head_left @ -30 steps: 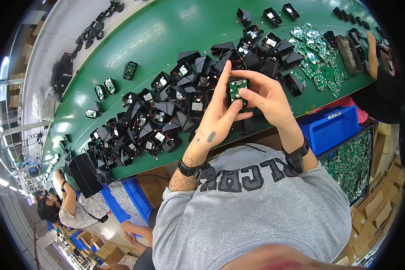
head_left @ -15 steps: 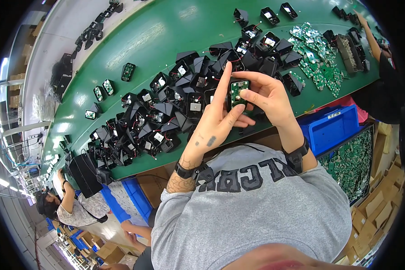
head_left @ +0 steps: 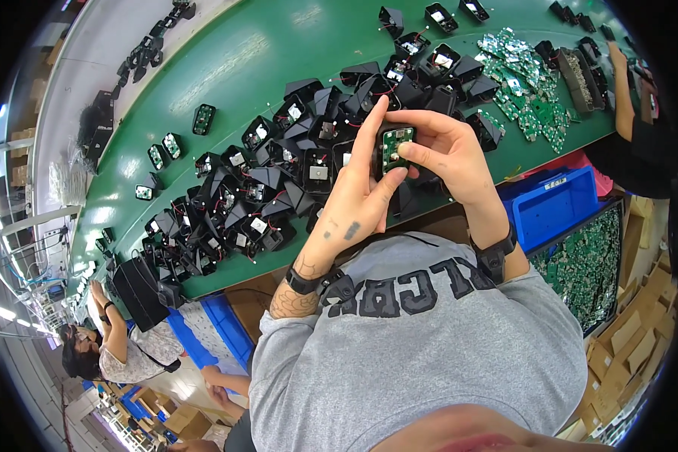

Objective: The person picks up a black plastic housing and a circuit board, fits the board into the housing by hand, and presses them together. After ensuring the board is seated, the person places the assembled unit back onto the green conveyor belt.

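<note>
Both hands hold one black plastic housing (head_left: 394, 148) with a small green circuit board set in its open face, lifted just above the green table (head_left: 256, 68). My left hand (head_left: 358, 197) cups it from below-left, index finger stretched up along its side. My right hand (head_left: 444, 154) grips its right edge, thumb pressing on the board. Beneath and around them lies a big heap of the same black housings (head_left: 279, 181) with red and black wires.
Loose green circuit boards (head_left: 523, 87) lie at the table's right end, near another person's arm (head_left: 625, 90). A blue bin (head_left: 554, 207) and a tray of boards (head_left: 584, 267) sit below the table edge. Another person (head_left: 109, 350) sits at lower left.
The housing stays between both hands at the same spot. My right thumb has shifted slightly on the board; my left index finger has stayed raised along its side.
</note>
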Demonstrator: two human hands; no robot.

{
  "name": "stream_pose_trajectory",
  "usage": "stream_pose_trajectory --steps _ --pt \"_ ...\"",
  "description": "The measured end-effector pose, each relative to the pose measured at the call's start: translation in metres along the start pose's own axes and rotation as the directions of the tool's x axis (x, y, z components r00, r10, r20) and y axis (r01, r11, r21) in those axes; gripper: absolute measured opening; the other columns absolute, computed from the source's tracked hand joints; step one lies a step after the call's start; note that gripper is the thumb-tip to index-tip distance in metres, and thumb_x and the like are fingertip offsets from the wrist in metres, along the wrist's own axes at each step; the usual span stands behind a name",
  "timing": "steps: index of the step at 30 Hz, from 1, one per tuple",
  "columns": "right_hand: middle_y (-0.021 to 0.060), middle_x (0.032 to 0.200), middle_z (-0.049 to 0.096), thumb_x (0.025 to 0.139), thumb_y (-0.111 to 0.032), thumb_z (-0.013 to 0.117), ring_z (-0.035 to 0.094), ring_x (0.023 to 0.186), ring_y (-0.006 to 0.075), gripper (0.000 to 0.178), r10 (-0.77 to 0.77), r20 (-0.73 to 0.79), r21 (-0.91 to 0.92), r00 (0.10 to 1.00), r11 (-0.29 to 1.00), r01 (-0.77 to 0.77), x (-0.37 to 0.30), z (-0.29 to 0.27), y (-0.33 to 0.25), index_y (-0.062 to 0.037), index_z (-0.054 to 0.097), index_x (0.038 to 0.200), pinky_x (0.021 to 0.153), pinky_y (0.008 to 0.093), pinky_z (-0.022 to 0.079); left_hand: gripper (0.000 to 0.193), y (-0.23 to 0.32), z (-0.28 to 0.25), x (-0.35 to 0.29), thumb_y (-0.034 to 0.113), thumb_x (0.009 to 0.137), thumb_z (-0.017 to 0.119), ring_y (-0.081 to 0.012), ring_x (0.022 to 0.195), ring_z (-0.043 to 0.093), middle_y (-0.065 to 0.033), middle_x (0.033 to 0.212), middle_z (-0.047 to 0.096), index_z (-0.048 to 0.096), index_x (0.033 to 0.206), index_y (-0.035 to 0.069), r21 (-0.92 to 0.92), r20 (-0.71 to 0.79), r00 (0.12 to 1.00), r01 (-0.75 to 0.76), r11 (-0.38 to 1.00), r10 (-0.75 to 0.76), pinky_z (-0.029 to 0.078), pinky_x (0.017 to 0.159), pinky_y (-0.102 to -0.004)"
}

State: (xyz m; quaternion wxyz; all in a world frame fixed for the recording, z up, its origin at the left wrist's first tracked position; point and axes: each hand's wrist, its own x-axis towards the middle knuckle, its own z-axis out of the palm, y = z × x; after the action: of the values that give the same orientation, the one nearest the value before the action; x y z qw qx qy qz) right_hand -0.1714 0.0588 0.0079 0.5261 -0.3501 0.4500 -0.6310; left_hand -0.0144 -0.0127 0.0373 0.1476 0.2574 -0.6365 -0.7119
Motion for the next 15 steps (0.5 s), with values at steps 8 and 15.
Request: stream_pose_trajectory --steps 8,15 --pt "0.0076 0.114 0.063 0.085 -0.003 0.065 0.059 0.088 0.0081 0.041 0.014 -0.056 -0.015 0.998 1.0 -0.015 -0.001 0.007 -0.006 0.0007 0.055 0.125 0.055 0.018 0.045 0.082 -0.004 -0.001 -0.004 -0.004 0.09 0.049 -0.0133 0.048 0.06 -0.0198 0.095 0.063 -0.003 0.15 0.017 -0.192 0.04 0.999 0.008 0.981 0.0 0.048 0.04 -0.021" --pt "0.0074 0.119 0.06 0.085 0.0 0.063 0.059 0.088 0.0097 0.036 -0.152 -0.042 -0.129 0.987 0.981 0.146 0.003 0.012 -0.002 -0.0009 0.06 0.121 0.059 0.019 0.045 0.08 -0.008 -0.003 -0.004 -0.004 0.091 0.048 -0.0116 0.043 0.056 -0.0206 0.098 0.061 -0.002 0.15 0.015 -0.238 0.04 0.998 -0.033 0.971 0.044 0.045 0.037 -0.0197"
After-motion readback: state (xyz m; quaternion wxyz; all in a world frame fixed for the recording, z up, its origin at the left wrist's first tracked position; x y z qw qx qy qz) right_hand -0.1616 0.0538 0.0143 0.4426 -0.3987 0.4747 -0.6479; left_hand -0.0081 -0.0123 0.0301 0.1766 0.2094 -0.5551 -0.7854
